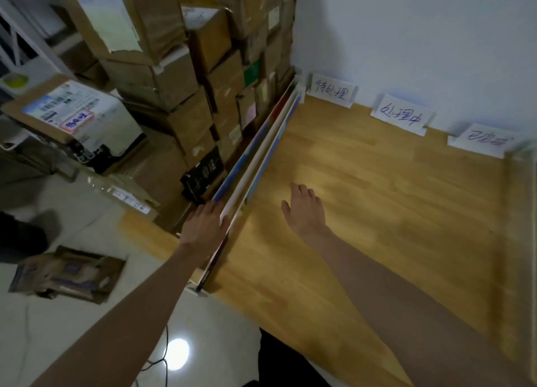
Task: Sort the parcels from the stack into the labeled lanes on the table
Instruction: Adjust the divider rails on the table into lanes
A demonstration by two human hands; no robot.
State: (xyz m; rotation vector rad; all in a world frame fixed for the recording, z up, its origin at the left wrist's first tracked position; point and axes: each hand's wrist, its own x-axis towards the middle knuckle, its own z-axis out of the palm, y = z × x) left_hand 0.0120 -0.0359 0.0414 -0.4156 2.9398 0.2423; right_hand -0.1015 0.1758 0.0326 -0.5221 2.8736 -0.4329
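We judge the main risk to be the stack of cardboard parcels (186, 75) at the bench's far left corner: it rises high and uneven, with boxes jutting at odd angles, so pulling a lower box could bring the upper ones down onto the floor, where a torn carton (66, 273) already lies. A second risk is the upright divider board (261, 154) that runs from the wall along the bench's left side between the stack and the open wood; if our left hand (205, 227) pushes on its near end, the thin panels could tip or slide into the lanes.

That left hand rests against the divider's near end, fingers straight and laid on its edge, not curled round it as far as we can see. Our right hand (305, 209) hovers palm down over the bare bench (377, 212) just right of the divider, fingers loosely spread and holding nothing. Both forearms reach in from the near edge.

Three handwritten paper labels stand along the far edge against the wall: the left label (332, 91), the middle label (401, 116) and the right label (482, 141). No parcel lies in any lane yet, so we judge the sorting has not begun.
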